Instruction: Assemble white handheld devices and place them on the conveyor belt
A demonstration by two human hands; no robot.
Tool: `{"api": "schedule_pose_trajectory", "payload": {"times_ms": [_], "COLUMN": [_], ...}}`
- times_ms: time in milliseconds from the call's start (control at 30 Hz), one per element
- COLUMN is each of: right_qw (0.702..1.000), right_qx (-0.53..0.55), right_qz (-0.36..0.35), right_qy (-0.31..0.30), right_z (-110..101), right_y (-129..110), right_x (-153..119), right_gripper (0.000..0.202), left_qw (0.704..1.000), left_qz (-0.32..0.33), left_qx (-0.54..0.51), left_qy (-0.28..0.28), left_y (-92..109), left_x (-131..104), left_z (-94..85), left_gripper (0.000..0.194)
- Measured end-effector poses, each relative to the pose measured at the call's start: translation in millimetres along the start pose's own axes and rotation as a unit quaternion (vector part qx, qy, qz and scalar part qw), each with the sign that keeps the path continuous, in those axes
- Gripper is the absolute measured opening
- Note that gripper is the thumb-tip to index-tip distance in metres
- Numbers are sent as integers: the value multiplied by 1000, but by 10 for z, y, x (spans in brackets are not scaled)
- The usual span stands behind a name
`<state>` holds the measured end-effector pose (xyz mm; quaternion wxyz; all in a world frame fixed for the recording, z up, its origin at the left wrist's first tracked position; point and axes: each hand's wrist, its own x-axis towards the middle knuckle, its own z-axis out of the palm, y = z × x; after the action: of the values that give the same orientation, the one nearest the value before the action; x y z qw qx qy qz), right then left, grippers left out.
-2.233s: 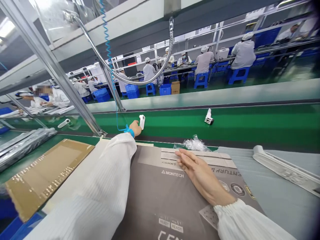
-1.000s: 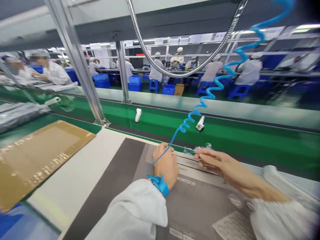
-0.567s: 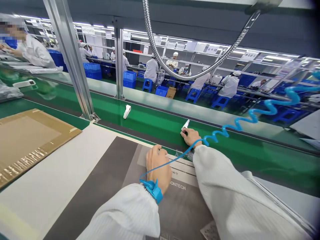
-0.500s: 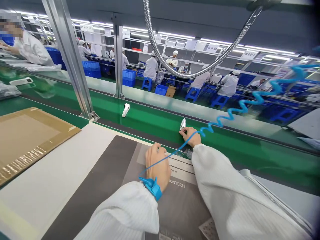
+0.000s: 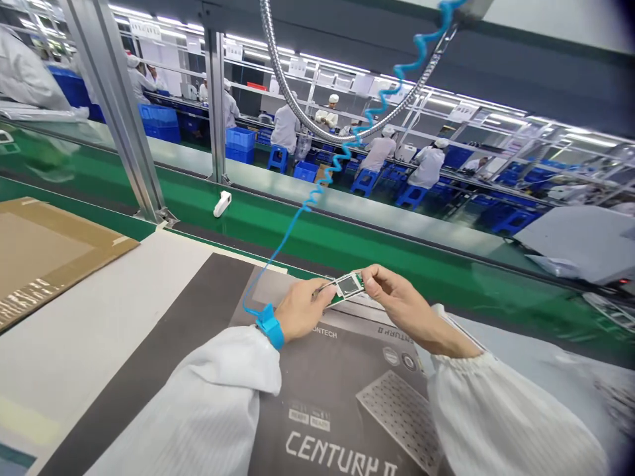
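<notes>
Both my hands hold a small narrow circuit board (image 5: 350, 285) with a dark screen and light edges, above the near edge of the green conveyor belt (image 5: 288, 231). My left hand (image 5: 300, 311) pinches its left end between thumb and fingers. At the opposite end, the thumb and fingers of my right hand (image 5: 404, 304) close on the green part. A blue wrist strap (image 5: 269, 327) circles my left wrist, and its coiled blue cord (image 5: 342, 158) rises to the upper right. Under my hands lies a dark grey printed box panel (image 5: 317, 370) marked "CENTURY II".
A white handheld casing (image 5: 222, 203) lies on the belt. Brown cardboard (image 5: 54, 238) is at the left. A metal post (image 5: 116, 112) and a hanging flexible metal conduit (image 5: 282, 73) stand near the workspace. Several people in white work beyond, among blue crates (image 5: 240, 142).
My right hand has come back from the belt, where it was at a white piece. Both hands now meet on the circuit board. The view has shifted right, and the blue cord hangs more steeply.
</notes>
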<state>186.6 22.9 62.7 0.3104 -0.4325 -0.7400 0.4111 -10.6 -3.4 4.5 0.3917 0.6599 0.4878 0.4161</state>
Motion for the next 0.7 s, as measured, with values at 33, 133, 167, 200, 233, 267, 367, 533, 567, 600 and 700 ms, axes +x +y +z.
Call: {"api": "schedule_pose_trajectory", "payload": {"times_ms": [33, 133, 167, 200, 233, 267, 367, 533, 567, 600, 700], "right_qw": [1000, 995, 989, 980, 966, 948, 886, 883, 895, 907, 912], "right_qx": [2, -55, -96, -146, -203, -262, -413, -426, -403, -381, -380], "right_qz": [-5, -40, -62, -85, -108, -128, -152, -170, -165, -150, -39], "right_qy": [13, 70, 90, 105, 115, 123, 148, 101, 94, 98, 150], "right_z": [27, 70, 75, 78, 83, 93, 173, 387, 402, 400, 329], "right_y": [52, 198, 228, 246, 256, 260, 259, 285, 308, 342, 511], "right_x": [-50, -143, -160, -171, -178, -180, -183, -197, -177, -141, 50], "right_gripper": [34, 26, 25, 23, 20, 17, 18, 20, 19, 18, 18], "left_qw": [999, 999, 999, 998, 996, 993, 981, 954, 948, 944, 953], "left_qz": [-23, -28, -17, -7, 0, 3, 8, -79, -110, -137, -169], "left_qx": [-22, 5, 33, 62, 89, 115, 189, 267, 265, 248, 105], "left_qy": [-39, -26, -8, 5, 14, 20, 38, 111, 141, 170, 227], "left_y": [8, 40, 54, 69, 82, 92, 99, 40, 23, 5, -46], "left_x": [-5, -21, -28, -37, -46, -57, -83, -44, -23, -1, 53], "left_z": [1, 12, 19, 27, 37, 50, 94, 81, 55, 23, -66], "left_gripper": [38, 33, 30, 28, 26, 25, 24, 24, 23, 22, 21]}}
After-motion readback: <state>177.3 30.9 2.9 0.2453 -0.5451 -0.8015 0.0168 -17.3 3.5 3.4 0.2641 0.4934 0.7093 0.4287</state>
